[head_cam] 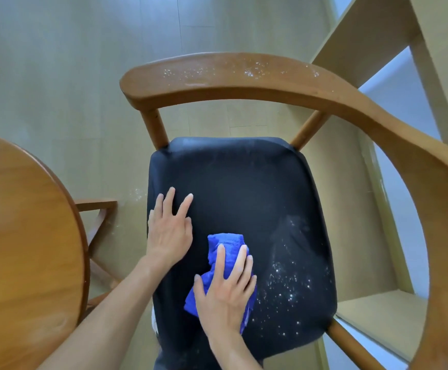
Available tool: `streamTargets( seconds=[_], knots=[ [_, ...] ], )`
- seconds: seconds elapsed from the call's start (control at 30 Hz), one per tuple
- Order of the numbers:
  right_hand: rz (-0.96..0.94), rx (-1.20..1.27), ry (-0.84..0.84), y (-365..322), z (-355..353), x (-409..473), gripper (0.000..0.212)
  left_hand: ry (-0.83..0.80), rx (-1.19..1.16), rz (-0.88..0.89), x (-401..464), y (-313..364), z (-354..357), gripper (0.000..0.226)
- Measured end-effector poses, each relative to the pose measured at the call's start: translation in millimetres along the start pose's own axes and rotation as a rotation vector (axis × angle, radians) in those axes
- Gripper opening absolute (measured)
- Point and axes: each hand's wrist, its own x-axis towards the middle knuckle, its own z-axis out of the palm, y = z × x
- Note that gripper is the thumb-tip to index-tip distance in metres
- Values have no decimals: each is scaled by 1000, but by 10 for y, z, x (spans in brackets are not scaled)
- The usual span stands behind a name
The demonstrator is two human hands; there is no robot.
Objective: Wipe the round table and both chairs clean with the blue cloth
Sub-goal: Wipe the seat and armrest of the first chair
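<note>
A wooden chair with a curved backrest (244, 76) and a black padded seat (239, 188) stands below me. My right hand (225, 287) presses the crumpled blue cloth (223, 247) flat against the seat with straight fingers. My left hand (169, 233) rests open on the seat's left side beside the cloth. White crumbs (287, 284) speckle the seat's right part and the top of the backrest. The round wooden table (25, 249) shows at the left edge.
Light tiled floor (57, 76) surrounds the chair. The table's wooden base struts (97, 222) show between table and chair. A pale shelf unit (377, 49) with slanted boards stands close behind the chair on the right.
</note>
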Motion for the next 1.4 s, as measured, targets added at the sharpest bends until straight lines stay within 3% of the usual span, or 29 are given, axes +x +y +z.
streamTargets(
  seconds=[0.07, 0.27, 0.4, 0.53, 0.7, 0.87, 1.03, 1.2, 1.3, 1.4],
  knots=[
    [11, 14, 57, 10, 114, 47, 69, -30, 97, 52, 76, -21, 80, 54],
    [-85, 146, 251, 209, 140, 431, 56, 85, 158, 79, 80, -97, 424, 55],
    [-241, 66, 330, 416, -213, 1394, 48, 142, 177, 77, 92, -115, 555, 60],
    [-237, -25, 327, 512, -492, 2246, 51, 215, 203, 69, 112, -163, 638, 60],
    [-105, 64, 341, 889, -404, 1497, 48, 205, 206, 54, 108, -117, 604, 61],
    [-3, -21, 270, 1424, -174, 450, 62, 202, 204, 49, 106, -111, 566, 61],
    [122, 8, 353, 1401, -240, 1028, 49, 247, 206, 62, 101, -127, 651, 61],
    [52, 40, 381, 1459, -334, 1346, 45, 264, 200, 63, 113, -121, 687, 61],
    [176, 69, 439, 1339, -419, 1827, 49, 267, 215, 65, 106, -131, 688, 60],
    [162, 20, 451, 1220, -333, 1583, 47, 235, 201, 66, 105, -112, 651, 60]
  ],
)
